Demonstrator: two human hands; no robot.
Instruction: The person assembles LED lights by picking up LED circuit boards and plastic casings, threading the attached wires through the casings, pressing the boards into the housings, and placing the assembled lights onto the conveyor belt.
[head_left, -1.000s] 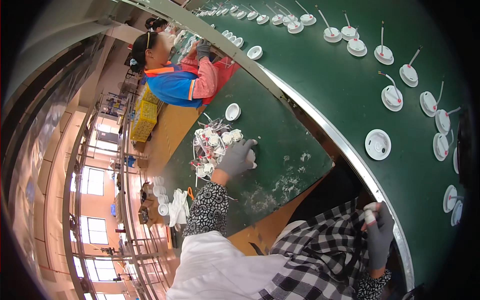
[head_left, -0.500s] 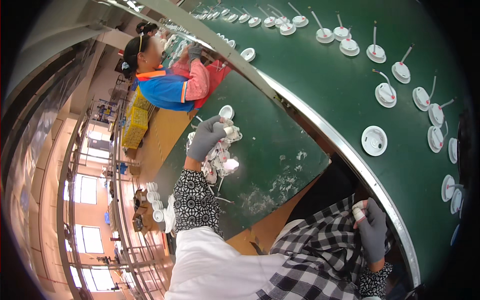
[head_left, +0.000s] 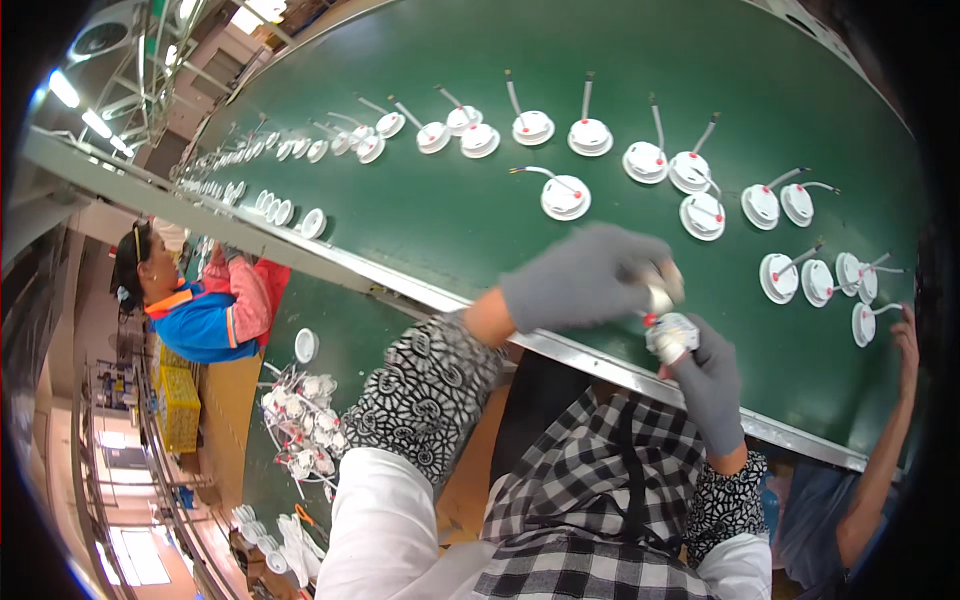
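My right hand (head_left: pixel 708 375), in a grey glove with bare or wrapped fingertips, grips a small white cap-like piece (head_left: pixel 672 338) with a red spot, just above the belt's metal edge. Right over it, my left hand (head_left: pixel 600 275), gloved alike, bends its fingers together. It is partly blurred, and what is between its fingertips is hidden. Beyond both hands stands a white round light fitting (head_left: pixel 565 198) with a bent cable, on the green belt (head_left: pixel 420 215). Another such fitting (head_left: pixel 702 216) sits to its right.
Several more cabled fittings (head_left: pixel 590 137) stand along the belt. A pile of white cabled parts (head_left: pixel 300 420) and a white ring (head_left: pixel 306 345) lie on the left side table. One person (head_left: pixel 205 310) works at far left; another person's hand (head_left: pixel 905 345) reaches a fitting at right.
My left hand has left the pile and moved right, over the belt edge. My right hand has risen from the checked apron and now holds the white piece. The view has turned toward the belt.
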